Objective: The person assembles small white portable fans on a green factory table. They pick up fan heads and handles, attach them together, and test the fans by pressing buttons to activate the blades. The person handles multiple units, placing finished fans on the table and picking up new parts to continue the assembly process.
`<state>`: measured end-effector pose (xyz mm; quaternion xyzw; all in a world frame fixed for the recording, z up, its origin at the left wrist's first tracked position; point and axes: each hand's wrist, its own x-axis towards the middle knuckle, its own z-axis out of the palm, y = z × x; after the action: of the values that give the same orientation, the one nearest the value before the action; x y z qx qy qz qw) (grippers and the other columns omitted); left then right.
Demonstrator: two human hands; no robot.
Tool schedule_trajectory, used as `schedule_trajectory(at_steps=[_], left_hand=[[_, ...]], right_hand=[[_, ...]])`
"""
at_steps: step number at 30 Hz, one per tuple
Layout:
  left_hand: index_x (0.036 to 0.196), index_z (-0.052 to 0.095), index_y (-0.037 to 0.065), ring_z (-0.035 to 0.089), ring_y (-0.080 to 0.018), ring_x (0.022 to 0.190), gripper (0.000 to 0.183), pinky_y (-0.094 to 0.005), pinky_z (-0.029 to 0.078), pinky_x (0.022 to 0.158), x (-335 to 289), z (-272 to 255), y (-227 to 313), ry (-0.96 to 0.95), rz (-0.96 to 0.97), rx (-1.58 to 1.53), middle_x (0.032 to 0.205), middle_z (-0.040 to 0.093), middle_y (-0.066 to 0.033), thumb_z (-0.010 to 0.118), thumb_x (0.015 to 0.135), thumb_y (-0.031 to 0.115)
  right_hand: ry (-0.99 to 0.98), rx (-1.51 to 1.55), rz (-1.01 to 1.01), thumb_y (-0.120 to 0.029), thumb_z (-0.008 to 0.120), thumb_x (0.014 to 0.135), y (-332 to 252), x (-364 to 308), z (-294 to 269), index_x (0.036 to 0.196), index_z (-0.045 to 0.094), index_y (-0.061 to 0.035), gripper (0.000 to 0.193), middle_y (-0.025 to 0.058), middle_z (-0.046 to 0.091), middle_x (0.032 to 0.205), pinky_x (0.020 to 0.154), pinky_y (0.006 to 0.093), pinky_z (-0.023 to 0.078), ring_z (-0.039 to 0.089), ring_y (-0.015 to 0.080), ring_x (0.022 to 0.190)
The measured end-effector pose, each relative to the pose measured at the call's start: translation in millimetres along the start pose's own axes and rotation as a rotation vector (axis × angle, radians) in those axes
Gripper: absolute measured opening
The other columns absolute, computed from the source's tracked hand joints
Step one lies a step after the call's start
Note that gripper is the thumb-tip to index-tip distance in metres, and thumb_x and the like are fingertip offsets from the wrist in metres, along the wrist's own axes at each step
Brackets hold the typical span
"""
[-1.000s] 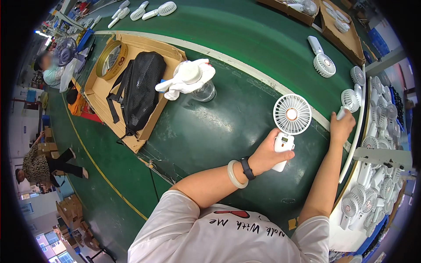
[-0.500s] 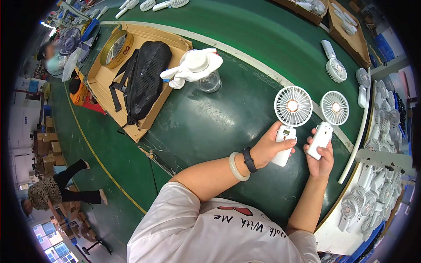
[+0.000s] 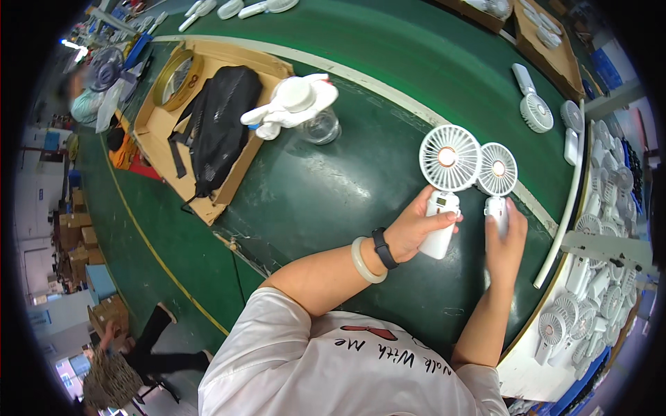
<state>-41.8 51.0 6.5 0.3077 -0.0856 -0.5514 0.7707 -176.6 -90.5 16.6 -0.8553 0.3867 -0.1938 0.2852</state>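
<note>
My left hand [image 3: 420,223] is closed round the white handle of a handheld fan [image 3: 451,158], its thumb across the front below a small dark display. The round grille faces up towards me. Closed on the handle of a second white handheld fan [image 3: 498,168] is my right hand [image 3: 506,239]; the fingers partly cover that handle. The two fan heads sit side by side, the left one overlapping the edge of the right one in view. Both fans are held above the dark green table [image 3: 326,187].
At the left lies a cardboard tray [image 3: 225,184] with a black mesh bag [image 3: 225,125] and a tape roll [image 3: 179,80]. White gloves [image 3: 291,104] rest on a clear jar [image 3: 320,128]. Fans lie on the green belt [image 3: 388,62]; many more fill the white bench [image 3: 527,367] at right.
Both hands have shifted left with their fans, and the right fan has come closer to the left one, its handle turned more upright. A person at the lower left has moved towards the bottom edge.
</note>
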Motion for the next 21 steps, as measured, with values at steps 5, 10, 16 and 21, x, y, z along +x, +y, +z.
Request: schedule_trajectory(at_steps=[5, 10, 16, 21], left_hand=[[0.119, 0.04, 0.011, 0.06, -0.0191, 0.085, 0.039, -0.0344, 0.051, 0.074, -1.3, -3.8, -3.8, 0.002, 0.04, 0.032, 0.099, 0.058, -0.0104, 0.057, 0.085, 0.008], [0.118, 0.04, 0.012, 0.059, -0.0194, 0.084, 0.035, -0.0333, 0.052, 0.073, 0.9, -4.9, -7.0, -0.007, 0.021, 0.015, 0.1, 0.056, -0.0102, 0.055, 0.087, 0.013], [0.118, 0.041, 0.013, 0.057, -0.0183, 0.086, 0.029, -0.0347, 0.05, 0.074, -0.7, -6.1, -5.7, -0.011, -0.021, 0.015, 0.1, 0.055, -0.0078, 0.05, 0.09, 0.019], [0.118, 0.041, 0.014, 0.056, -0.0185, 0.088, 0.03, -0.0349, 0.05, 0.074, -3.0, -7.4, -4.0, -0.014, -0.023, 0.034, 0.101, 0.054, -0.0078, 0.05, 0.091, 0.02]], right_hand=[[0.045, -0.338, 0.004, -0.019, 0.072, 0.071, -10.4, 2.8, -1.1, 0.125, 0.043, -0.0003, 0.064, 0.0185, 0.053, 0.108, 0.089, 0.0415, 0.04, 0.049, 0.035, 0.104], [-0.44, 1.597, 0.202, -0.032, 0.05, 0.091, 4.3, 5.6, -5.8, 0.12, 0.043, 0.0026, 0.046, 0.0176, 0.057, 0.102, 0.067, 0.0356, 0.051, 0.059, 0.0245, 0.078], [-0.673, 1.975, 0.226, -0.043, 0.037, 0.093, 5.6, 4.4, -1.9, 0.124, 0.04, -0.0057, 0.048, 0.0167, 0.052, 0.101, 0.059, 0.034, 0.048, 0.054, 0.0225, 0.072], [-0.564, 1.921, 0.241, -0.044, 0.037, 0.093, 0.1, 4.5, -0.1, 0.124, 0.04, -0.0058, 0.05, 0.0151, 0.052, 0.1, 0.058, 0.0336, 0.048, 0.054, 0.0223, 0.073]])
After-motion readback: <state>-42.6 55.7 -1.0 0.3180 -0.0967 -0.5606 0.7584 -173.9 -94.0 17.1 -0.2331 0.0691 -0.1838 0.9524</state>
